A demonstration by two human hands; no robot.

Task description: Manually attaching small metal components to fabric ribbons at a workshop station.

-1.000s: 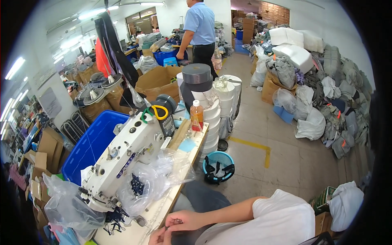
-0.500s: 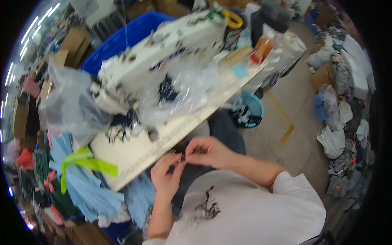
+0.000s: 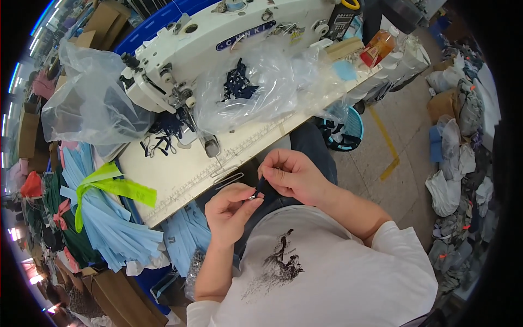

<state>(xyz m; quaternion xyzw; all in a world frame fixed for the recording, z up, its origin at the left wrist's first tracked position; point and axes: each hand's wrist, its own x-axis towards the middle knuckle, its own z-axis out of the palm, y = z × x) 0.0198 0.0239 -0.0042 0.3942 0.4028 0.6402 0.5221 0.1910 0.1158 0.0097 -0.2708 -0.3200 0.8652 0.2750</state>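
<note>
My left hand (image 3: 230, 212) pinches a small dark strip (image 3: 261, 186) at its lower end, where a shiny bit shows by the fingertips. The strip's upper end sits between the thumb and fingers of my right hand (image 3: 293, 175). Both hands are over my lap, just off the table's front edge. Ahead of them stands a white sewing machine (image 3: 218, 41). Navy cord pieces (image 3: 168, 124) lie in a heap beside its needle area. A clear plastic bag (image 3: 272, 90) on the table has more small navy pieces (image 3: 238, 82) on or in it.
Light blue fabric strips (image 3: 101, 201) with a neon yellow band (image 3: 114, 189) hang off the table's left end. Another clear bag (image 3: 87, 103) bulges behind them. A light blue basket (image 3: 354, 128) stands on the floor at right, and piled garments (image 3: 463, 163) line the far right.
My hands have drawn slightly apart, and the dark strip now shows between them. The whole view has shifted, with the sewing machine higher in it, and is sharper.
</note>
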